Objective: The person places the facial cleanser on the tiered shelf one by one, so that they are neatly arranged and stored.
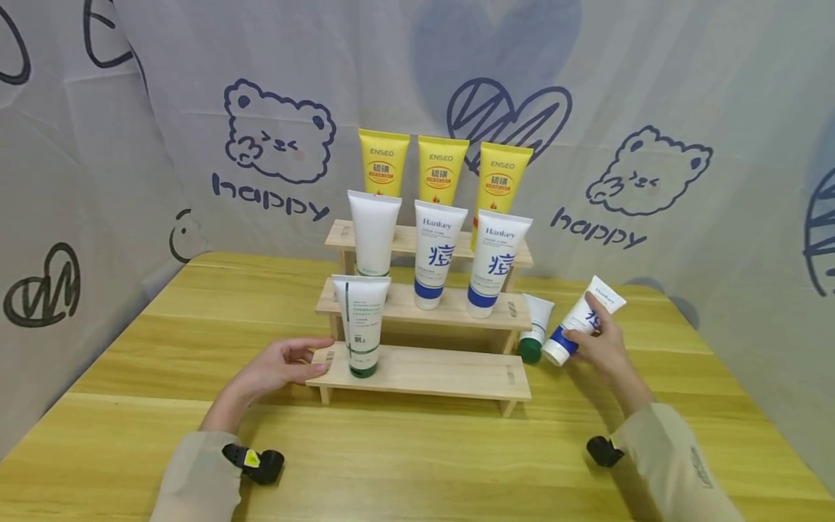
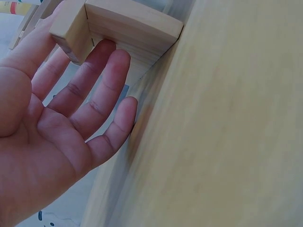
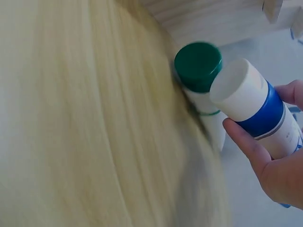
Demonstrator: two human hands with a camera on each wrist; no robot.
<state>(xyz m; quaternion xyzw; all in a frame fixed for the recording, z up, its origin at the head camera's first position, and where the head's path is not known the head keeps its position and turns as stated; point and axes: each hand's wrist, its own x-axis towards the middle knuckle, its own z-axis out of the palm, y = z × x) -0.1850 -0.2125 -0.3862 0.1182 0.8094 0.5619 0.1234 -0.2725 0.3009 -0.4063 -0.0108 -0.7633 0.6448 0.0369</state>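
My right hand [image 1: 603,341] holds a white and blue tube [image 1: 583,321] between thumb and fingers, tilted with its cap down, right of the wooden stepped rack [image 1: 424,370]. Close by its cap, a white tube with a green cap [image 1: 535,326] lies on the table; the right wrist view shows that green cap [image 3: 199,64] beside the held tube. My left hand [image 1: 280,366] grips the left end of the rack's lowest step. In the left wrist view, several fingers [image 2: 102,94] curl beneath that step. One green-capped tube [image 1: 362,326] stands upright on its left part.
Two white and blue tubes [image 1: 438,254] and a plain white tube [image 1: 374,235] stand on the middle step. Several yellow tubes [image 1: 440,170] stand on the top step. A printed curtain [image 1: 391,65] hangs behind the wooden table [image 1: 417,464].
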